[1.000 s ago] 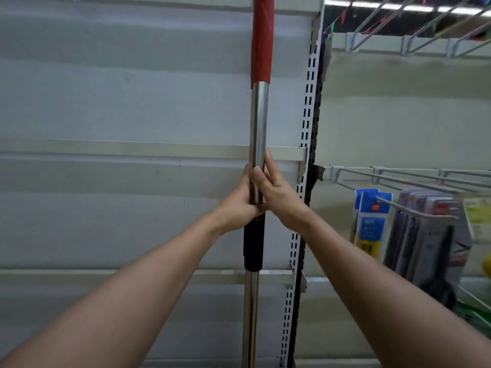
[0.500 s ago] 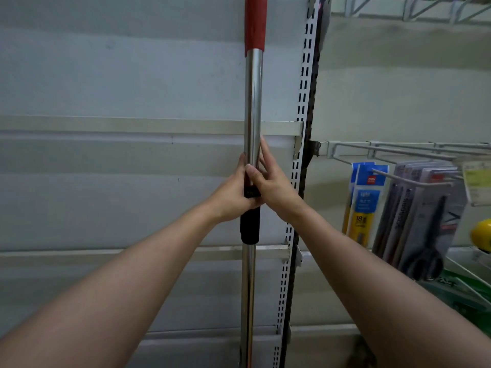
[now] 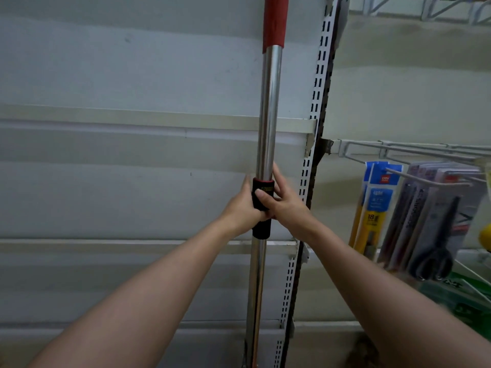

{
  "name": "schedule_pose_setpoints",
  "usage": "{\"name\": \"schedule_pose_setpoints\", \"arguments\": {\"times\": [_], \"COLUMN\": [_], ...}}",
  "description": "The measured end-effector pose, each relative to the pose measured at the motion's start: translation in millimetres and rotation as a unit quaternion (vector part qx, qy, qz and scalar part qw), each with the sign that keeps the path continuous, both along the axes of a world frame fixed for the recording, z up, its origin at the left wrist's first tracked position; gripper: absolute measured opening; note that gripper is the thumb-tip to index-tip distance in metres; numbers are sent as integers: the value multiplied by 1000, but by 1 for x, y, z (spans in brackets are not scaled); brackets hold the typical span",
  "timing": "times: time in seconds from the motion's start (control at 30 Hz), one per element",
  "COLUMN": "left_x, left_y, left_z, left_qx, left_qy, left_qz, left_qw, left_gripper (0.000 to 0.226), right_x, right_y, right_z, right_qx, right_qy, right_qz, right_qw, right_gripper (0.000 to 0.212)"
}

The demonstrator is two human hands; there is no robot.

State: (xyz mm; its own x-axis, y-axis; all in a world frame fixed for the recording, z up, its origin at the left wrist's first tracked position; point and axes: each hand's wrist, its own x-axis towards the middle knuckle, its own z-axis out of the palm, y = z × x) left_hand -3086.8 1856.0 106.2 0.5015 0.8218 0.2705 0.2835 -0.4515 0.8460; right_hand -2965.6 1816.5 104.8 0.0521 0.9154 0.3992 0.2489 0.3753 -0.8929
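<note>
Grey shop shelving fills the head view. At centre stands an upright steel pole, red-sleeved on top. The left hand and right hand both curl round its black collar. At right, wire hooks carry packaged utility knives and scissors.

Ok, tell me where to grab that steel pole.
Grip the black collar on the pole, from the front, as the left hand and right hand do. The pole stands upright, and the collar is thicker, probably grippier than the polished tube.
</note>
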Motion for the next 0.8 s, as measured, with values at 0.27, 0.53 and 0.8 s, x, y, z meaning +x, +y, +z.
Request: {"name": "schedule_pose_setpoints", "arguments": {"times": [0.27, 0.53, 0.8], "left_x": [3, -9, -9], "left_y": [-7, -27, -56], "left_z": [-12, -35, -30], "left_qx": [14, 30, 86], "left_qy": [52, 134, 90], "left_qz": [-12, -20, -11], "left_qw": [998, 990, 992], "left_gripper": [66, 66, 96], "right_x": [-12, -18, -12], "right_y": [-4, -26, -83], "right_z": [-7, -39, -26], "right_qx": [-14, -107, -132], "right_qy": [-27, -136, -237], "right_qz": [-67, -109, -195], "right_qw": [997, 979, 942], "right_gripper": [72, 75, 77]}}
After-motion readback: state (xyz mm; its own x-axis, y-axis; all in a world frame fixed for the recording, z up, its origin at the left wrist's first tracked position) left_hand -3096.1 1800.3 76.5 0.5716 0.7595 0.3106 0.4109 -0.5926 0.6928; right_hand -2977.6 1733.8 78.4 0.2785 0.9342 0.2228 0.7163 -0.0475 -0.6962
